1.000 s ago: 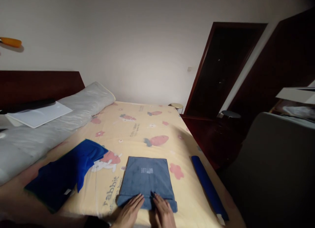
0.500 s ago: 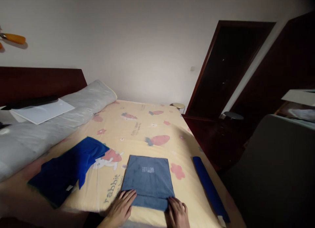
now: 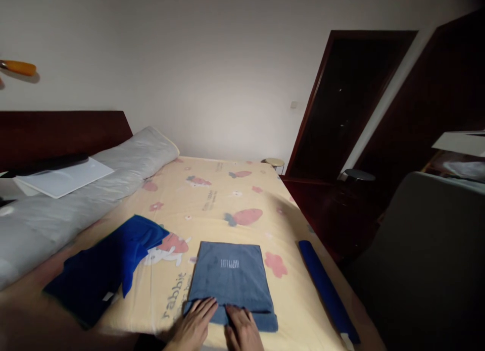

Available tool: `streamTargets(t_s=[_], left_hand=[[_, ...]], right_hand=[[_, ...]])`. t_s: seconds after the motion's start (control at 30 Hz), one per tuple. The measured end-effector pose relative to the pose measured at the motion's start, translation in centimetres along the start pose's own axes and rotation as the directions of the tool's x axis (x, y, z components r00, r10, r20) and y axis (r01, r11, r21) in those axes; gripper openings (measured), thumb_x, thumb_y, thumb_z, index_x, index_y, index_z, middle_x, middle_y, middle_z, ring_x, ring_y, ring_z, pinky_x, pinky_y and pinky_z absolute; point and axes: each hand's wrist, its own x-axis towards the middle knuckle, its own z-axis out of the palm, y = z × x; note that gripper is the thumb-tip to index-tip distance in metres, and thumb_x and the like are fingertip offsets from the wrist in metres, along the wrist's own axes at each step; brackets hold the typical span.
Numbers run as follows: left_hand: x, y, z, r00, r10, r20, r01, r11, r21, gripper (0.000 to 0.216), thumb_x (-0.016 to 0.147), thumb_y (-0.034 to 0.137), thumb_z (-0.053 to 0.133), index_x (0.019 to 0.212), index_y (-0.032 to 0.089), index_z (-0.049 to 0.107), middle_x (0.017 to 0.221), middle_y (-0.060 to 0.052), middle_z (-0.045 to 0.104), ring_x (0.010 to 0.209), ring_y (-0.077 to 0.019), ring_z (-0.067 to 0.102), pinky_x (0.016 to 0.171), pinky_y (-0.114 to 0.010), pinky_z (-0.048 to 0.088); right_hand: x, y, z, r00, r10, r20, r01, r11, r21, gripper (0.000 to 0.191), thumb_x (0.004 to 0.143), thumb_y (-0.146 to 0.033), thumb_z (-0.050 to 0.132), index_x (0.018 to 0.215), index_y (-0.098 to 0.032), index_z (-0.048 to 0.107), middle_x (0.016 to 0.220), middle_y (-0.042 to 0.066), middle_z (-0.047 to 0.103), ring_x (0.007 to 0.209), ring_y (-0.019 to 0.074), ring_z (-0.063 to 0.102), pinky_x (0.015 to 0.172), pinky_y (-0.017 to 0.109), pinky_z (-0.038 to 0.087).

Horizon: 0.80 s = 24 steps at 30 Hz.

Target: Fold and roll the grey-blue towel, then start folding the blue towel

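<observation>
**Dim room, dark edges**

The view was dim and warm-toned. The far wall (image 3: 212,73) was the brightest area, light falling off toward the doorway (image 3: 341,103) and the near-black right side. The corners vignetted, straight lines bowed with wide-angle distortion, and the hands at the bottom edge looked soft.

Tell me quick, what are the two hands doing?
Left hand: open, flat on the near edge of the grey-blue towel.
Right hand: open, flat on the same edge, holding nothing.

wrists cut off, towel (image 3: 230,280) lettering unreadable
</observation>
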Motion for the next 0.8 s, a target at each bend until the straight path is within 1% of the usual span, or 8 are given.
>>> streamTargets(t_s=[0.1,0.23,0.3,0.4,0.53,0.6,0.7,0.8], left_hand=[[-0.7,-1.3,-0.9,0.999,-0.041,-0.027,0.041,0.999,0.009,0.077,0.078,0.008,0.047,0.149,0.032,0.027,0.152,0.003,0.044,0.133,-0.018,0.047,0.113,-0.036,0.038],[-2.0,-3.6,-1.7,0.992,-0.105,-0.069,0.108,0.994,0.035,0.064,0.082,0.024,0.056,0.143,0.031,0.04,0.147,0.001,0.052,0.129,-0.0221,0.05,0.112,-0.038,0.037],[-2.5,-4.4,-1.6,0.987,-0.134,-0.093,0.139,0.989,0.056,0.063,0.08,0.024,0.058,0.141,0.031,0.043,0.144,0.0,0.054,0.128,-0.0234,0.049,0.112,-0.039,0.035],[-2.6,-4.6,-1.2,0.986,-0.122,-0.118,0.135,0.985,0.107,0.065,0.076,0.02,0.057,0.139,0.03,0.044,0.142,-0.001,0.056,0.128,-0.0241,0.049,0.112,-0.042,0.033],[-1.5,-3.1,-1.1,0.991,-0.047,-0.124,0.068,0.983,0.168,0.076,0.072,0.009,0.05,0.144,0.029,0.037,0.145,0.0,0.053,0.131,-0.0221,0.045,0.114,-0.042,0.031],[-0.7,-1.8,-1.4,0.997,0.003,-0.072,0.007,0.989,0.148,0.079,0.07,0.004,0.046,0.144,0.029,0.035,0.146,0.001,0.051,0.133,-0.0205,0.044,0.115,-0.042,0.03],[0.3,0.4,-1.9,0.999,0.047,0.027,-0.049,0.997,0.056,0.079,0.067,0.0,0.043,0.14,0.03,0.039,0.142,0.002,0.054,0.133,-0.0191,0.044,0.116,-0.041,0.03],[0.9,1.7,-2.3,0.993,0.04,0.112,-0.039,0.999,-0.015,0.078,0.064,-0.002,0.043,0.135,0.03,0.043,0.136,0.001,0.059,0.129,-0.0191,0.048,0.116,-0.042,0.032]], right_hand=[[-1.5,2.3,-0.6,0.999,0.026,-0.029,-0.028,0.994,-0.104,0.042,0.093,-0.035,0.049,0.135,-0.028,0.052,0.128,0.0,0.067,0.116,0.0183,0.063,0.097,0.032,0.047],[-4.8,6.7,-1.8,0.982,0.108,-0.153,-0.147,0.951,-0.27,0.041,0.091,-0.04,0.053,0.129,-0.026,0.059,0.129,0.004,0.066,0.115,0.0236,0.064,0.09,0.036,0.05],[-6.3,8.4,-2.4,0.971,0.161,-0.176,-0.213,0.918,-0.335,0.042,0.09,-0.044,0.054,0.127,-0.026,0.06,0.129,0.005,0.066,0.115,0.026,0.064,0.087,0.039,0.051],[-7.6,9.6,-2.8,0.964,0.188,-0.188,-0.251,0.875,-0.413,0.044,0.089,-0.046,0.052,0.128,-0.026,0.06,0.134,0.007,0.062,0.119,0.0278,0.061,0.086,0.04,0.051],[-7.2,8.8,-1.5,0.969,0.077,-0.233,-0.176,0.879,-0.444,0.043,0.09,-0.03,0.047,0.132,-0.025,0.056,0.137,0.008,0.059,0.121,0.0244,0.06,0.086,0.037,0.049],[-6.2,7.6,-0.3,0.976,-0.02,-0.218,-0.075,0.906,-0.417,0.048,0.087,-0.02,0.044,0.133,-0.025,0.054,0.135,0.005,0.061,0.119,0.0218,0.061,0.089,0.035,0.048],[-4.2,5.5,1.3,0.978,-0.153,-0.139,0.099,0.937,-0.336,0.056,0.079,-0.015,0.048,0.134,-0.025,0.054,0.13,0.003,0.066,0.114,0.0204,0.064,0.09,0.032,0.047],[-3.1,4.4,2.0,0.977,-0.188,-0.104,0.155,0.952,-0.265,0.059,0.076,-0.014,0.052,0.133,-0.028,0.054,0.121,0.0,0.071,0.104,0.0186,0.067,0.084,0.029,0.047]])
